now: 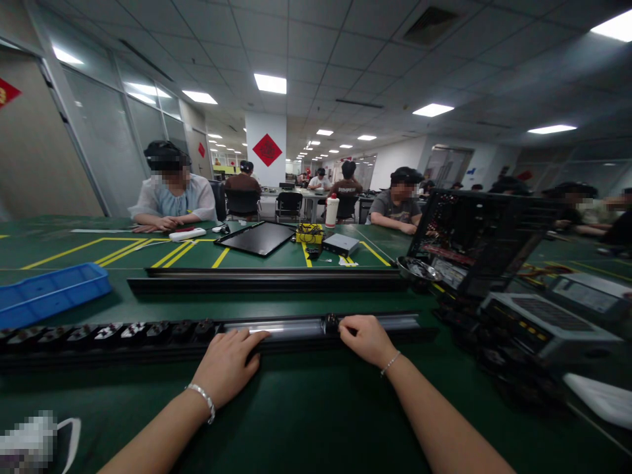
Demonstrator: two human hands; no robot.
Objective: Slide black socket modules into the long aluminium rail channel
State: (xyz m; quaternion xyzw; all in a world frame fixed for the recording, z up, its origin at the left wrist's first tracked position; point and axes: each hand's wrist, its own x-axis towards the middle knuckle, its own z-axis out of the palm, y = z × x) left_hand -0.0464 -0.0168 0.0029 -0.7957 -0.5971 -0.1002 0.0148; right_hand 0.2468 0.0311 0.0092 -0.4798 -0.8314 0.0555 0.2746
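Observation:
A long black power strip (148, 332) with several sockets lies across the green table in front of me. My left hand (228, 364) rests on its front edge near the middle, fingers stretched out flat and holding nothing. My right hand (365, 338) is further right on the strip, fingers curled and pinched on a small black part (332, 322) sitting on the strip's silver section (286, 326).
A second long black rail (266, 280) lies behind the strip. A blue tray (49, 291) sits at the left. An open computer case (478, 237) and a grey power supply (548, 326) stand at the right. Several people sit at the far side of the table.

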